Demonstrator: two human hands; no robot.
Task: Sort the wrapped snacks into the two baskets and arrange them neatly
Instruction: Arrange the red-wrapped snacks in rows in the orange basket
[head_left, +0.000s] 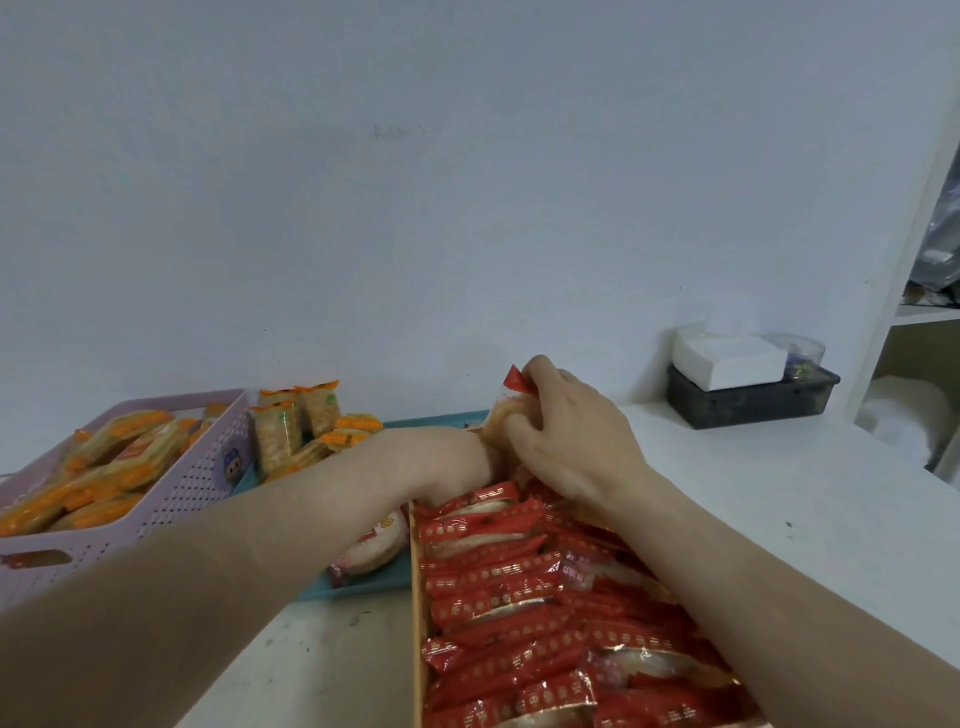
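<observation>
A long tan basket at the front right is packed with rows of red-wrapped snacks. My right hand is shut on one red-wrapped snack, held upright over the basket's far end. My left hand reaches to the same far end, its fingers hidden behind the right hand and the snack. A lilac basket at the left holds orange-wrapped snacks. More orange-wrapped snacks and one red-wrapped snack lie on a teal tray between the baskets.
A dark box with a white tissue pack on top stands at the back right by the wall. A white shelf unit rises at the far right. The white table runs up to the wall.
</observation>
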